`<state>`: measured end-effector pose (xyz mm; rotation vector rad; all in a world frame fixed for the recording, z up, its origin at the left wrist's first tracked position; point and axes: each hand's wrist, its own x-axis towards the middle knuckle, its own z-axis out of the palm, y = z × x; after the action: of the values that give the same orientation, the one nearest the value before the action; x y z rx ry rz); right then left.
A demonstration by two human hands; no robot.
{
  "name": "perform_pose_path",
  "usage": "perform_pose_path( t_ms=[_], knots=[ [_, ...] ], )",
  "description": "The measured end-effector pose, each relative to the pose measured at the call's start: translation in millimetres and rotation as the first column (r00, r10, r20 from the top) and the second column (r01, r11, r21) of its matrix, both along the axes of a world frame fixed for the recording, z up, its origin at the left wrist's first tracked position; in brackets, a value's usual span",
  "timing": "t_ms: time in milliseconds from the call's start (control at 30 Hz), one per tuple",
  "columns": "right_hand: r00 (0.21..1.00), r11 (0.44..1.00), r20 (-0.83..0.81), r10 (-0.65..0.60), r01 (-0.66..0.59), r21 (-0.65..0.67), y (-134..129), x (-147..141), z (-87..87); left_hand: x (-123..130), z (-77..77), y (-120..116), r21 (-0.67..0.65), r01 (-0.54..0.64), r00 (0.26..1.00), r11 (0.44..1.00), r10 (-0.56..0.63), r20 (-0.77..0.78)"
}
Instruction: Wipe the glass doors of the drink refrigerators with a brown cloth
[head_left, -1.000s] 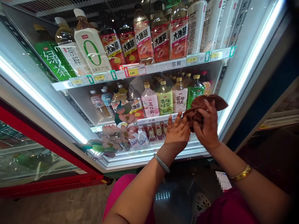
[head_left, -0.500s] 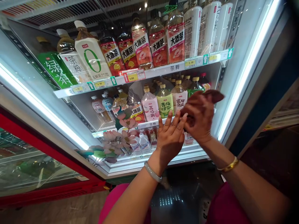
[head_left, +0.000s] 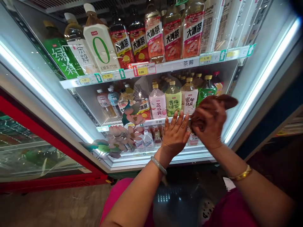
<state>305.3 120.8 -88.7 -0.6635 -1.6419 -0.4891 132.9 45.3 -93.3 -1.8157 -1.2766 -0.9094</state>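
My left hand (head_left: 175,132), with a pale bangle at the wrist, is spread flat against the glass door of a lit drinks cooler, its fingers apart and nothing held. Just to its right, my right hand (head_left: 211,126), with a gold bracelet, is closed on a crumpled brown cloth (head_left: 227,101) that also appears pressed to the glass. Behind the hands, through the glass, stand a pink-label bottle (head_left: 157,102), a green-label bottle (head_left: 173,99) and a peach-label bottle (head_left: 188,97) on the middle shelf.
Tall tea bottles (head_left: 101,47) line the upper shelf above its price rail (head_left: 165,67). A flower decal (head_left: 123,135) is on the glass at the lower left. Another cooler with a red frame (head_left: 47,132) stands to the left. Dark floor (head_left: 180,189) shows below.
The view has shifted closer, so the cooler's bottles appear larger. My right hand and the brown cloth appear slightly farther right of my left hand, which stays spread.
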Motion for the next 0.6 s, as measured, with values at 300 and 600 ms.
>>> perform_pose_path(
  t_ms=[300, 600],
  knots=[
    [0.998, 0.995, 0.032, 0.060, -0.062, 0.083, 32.7, 41.2, 15.8, -10.3, 3.9, -7.5, -0.019, -0.023, 1.000, 1.000, 0.023, -0.013],
    [0.991, 0.995, 0.109, 0.078, -0.084, 0.049, -0.7, -9.0, 20.6, -18.5, 24.2, -12.0, -0.052, -0.099, 0.995, 0.994, 0.101, 0.026]
  ],
)
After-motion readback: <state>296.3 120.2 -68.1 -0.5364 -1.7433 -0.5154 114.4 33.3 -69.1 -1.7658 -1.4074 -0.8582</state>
